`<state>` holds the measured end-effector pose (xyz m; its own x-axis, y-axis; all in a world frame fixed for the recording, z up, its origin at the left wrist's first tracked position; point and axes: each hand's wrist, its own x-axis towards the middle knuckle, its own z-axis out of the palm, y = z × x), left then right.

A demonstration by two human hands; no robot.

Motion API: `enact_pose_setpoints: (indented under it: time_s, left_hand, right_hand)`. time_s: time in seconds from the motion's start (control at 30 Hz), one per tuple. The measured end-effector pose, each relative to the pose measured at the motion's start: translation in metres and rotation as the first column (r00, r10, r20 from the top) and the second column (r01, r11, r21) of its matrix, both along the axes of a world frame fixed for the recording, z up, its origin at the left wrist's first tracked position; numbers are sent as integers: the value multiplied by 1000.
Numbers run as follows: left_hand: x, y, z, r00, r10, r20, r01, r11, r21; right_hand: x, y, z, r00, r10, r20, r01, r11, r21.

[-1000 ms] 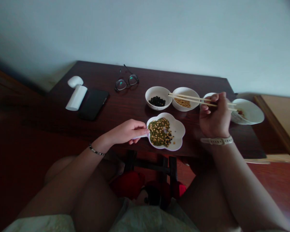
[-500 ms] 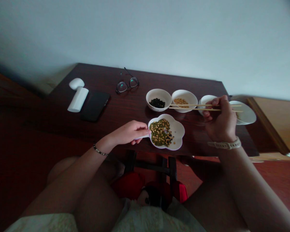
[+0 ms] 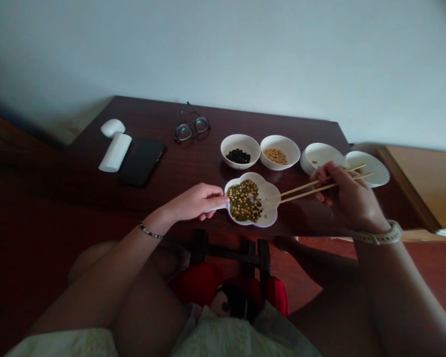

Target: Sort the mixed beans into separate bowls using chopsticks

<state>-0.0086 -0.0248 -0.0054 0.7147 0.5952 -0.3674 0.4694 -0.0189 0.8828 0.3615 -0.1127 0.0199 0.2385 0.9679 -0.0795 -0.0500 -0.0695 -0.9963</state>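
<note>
My left hand (image 3: 202,201) is closed on the short handle of a white flower-shaped dish (image 3: 272,193). Mixed beans (image 3: 243,201), green, yellowish and a few black, lie mostly in the dish's left half. In my right hand (image 3: 347,196) is a pair of chopsticks (image 3: 308,192), with their tips down in the dish by the right edge of the beans. Behind the dish stand a white bowl (image 3: 227,144) of black beans and a white bowl (image 3: 293,156) of yellowish beans. Another white bowl (image 3: 314,151), with a few small bits inside, is partly hidden by my right hand.
A further white bowl (image 3: 379,171) stands at the table's right end. Eyeglasses (image 3: 192,130), a black phone (image 3: 141,161) and a white cylindrical device (image 3: 115,151) lie on the left of the dark table (image 3: 163,196). A pale wall (image 3: 223,59) rises behind.
My right hand has come down and the chopstick tips have swung from above the bowl of yellowish beans into the dish. My left hand keeps its hold on the handle.
</note>
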Motion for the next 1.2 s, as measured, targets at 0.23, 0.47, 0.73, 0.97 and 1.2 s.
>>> enact_pose_setpoints:
  time_s: [0.23,0.47,0.73,0.97,1.2]
  left_hand:
    - [0,1,-1,1000,0,-9,0,1000,-10]
    - [0,1,-1,1000,3,-6,-3,1000,-10]
    - [-1,1,-3,1000,5,3,-5,1000,-8]
    - [0,0,0,1000,-1,-3,1,1000,-11]
    - [0,0,1,1000,1,15,-1,1000,-24]
  right_hand:
    - [-4,-7,-2,998,6,69,-7,1000,19]
    - [-7,-7,-2,997,-68,27,64,990,127]
    - [-10,20,-4,939,-181,-291,248,945,214]
    - [-24,51,-8,892,-177,-415,302,918,258]
    - [-38,65,-15,920,-189,-343,296,908,295]
